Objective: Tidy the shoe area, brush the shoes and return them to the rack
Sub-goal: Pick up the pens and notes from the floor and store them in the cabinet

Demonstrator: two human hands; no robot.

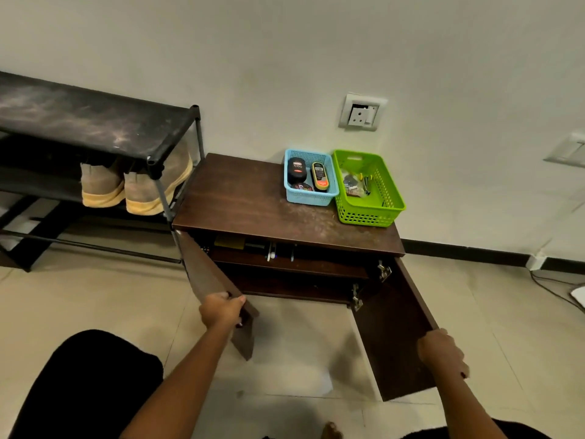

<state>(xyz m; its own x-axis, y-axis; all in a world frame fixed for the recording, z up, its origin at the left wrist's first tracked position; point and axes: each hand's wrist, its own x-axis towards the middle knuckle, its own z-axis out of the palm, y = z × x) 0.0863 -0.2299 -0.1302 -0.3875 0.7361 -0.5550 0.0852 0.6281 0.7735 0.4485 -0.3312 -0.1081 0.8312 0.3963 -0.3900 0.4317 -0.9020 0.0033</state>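
Left hand (pixel 221 309) grips the cabinet's (pixel 253 201) left door (pixel 205 274), right hand (pixel 443 351) its right door (pixel 389 312); shoes (pixel 136 186) lie left of the cabinet, nearer the left hand.

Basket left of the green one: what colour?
The basket is light blue, clearest in the head view.

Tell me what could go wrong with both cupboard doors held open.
The left door, held by the left hand, may hit the shoe rack if swung wider. The green basket sits near the cupboard's edge; a jolt from the right door, held by the right hand, might tip it.
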